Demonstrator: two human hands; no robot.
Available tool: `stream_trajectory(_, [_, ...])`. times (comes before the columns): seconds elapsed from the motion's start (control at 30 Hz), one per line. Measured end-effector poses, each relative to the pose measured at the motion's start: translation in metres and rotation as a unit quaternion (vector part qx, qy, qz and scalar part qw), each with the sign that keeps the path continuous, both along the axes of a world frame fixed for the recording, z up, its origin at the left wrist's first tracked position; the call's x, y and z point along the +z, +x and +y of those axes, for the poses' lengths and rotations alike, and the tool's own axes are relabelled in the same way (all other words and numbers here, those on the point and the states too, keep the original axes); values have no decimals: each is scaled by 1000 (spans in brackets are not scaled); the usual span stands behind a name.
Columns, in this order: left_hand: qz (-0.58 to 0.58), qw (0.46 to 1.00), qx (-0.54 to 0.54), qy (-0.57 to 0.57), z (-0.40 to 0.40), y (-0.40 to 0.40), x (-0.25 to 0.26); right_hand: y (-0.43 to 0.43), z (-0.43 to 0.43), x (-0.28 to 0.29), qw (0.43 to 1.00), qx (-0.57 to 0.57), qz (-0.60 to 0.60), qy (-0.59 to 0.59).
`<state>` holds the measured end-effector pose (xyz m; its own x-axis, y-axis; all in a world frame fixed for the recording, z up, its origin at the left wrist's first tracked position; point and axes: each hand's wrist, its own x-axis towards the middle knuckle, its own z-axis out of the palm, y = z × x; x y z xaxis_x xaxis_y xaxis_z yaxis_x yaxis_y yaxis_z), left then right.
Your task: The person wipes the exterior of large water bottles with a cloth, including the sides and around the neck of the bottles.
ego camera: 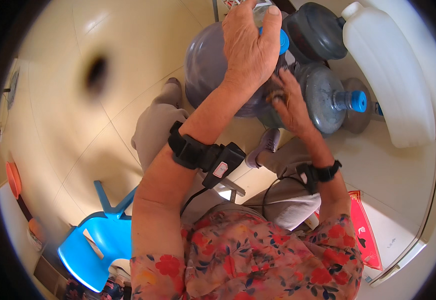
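A large translucent water jug [206, 63] with a blue cap [284, 41] stands on the floor in front of me. My left hand [250, 45] is over its top, the thumb stretched out beside the cap. The other fingers are partly hidden, so a grip cannot be made out. Below and to the right, my right hand [291, 99] is blurred, close to the jug's side. Something small and brownish shows by its fingers, too unclear to name. Just right of that hand lies a second jug [321, 101] with a blue cap, its neck pointing right.
A dark grey jug [313, 32] and a tall white plastic container [394, 78] stand at the right by a white wall. A blue plastic chair [98, 240] is at lower left. A red printed sheet [364, 228] lies at right. Pale tiles [90, 123] cover the floor.
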<state>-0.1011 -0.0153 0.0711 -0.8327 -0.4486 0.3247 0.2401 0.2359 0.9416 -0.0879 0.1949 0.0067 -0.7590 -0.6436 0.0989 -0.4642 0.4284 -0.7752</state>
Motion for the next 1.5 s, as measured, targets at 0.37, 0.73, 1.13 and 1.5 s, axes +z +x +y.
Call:
stream_trajectory(0.37, [38,994,53,83,3,-2,-17,14,0,24,959,39,178,218])
stream_trajectory(0.73, [6,996,78,37,-3,0,-20,28,-9,16,941,103,243,213])
stream_trajectory(1.13, [30,990,27,136,-18,3,-17,33,-9,15,930,107,284,207])
stream_trajectory(1.5, [7,991,25,129,-15,0,-28,12,-15,7,940,24,274,203])
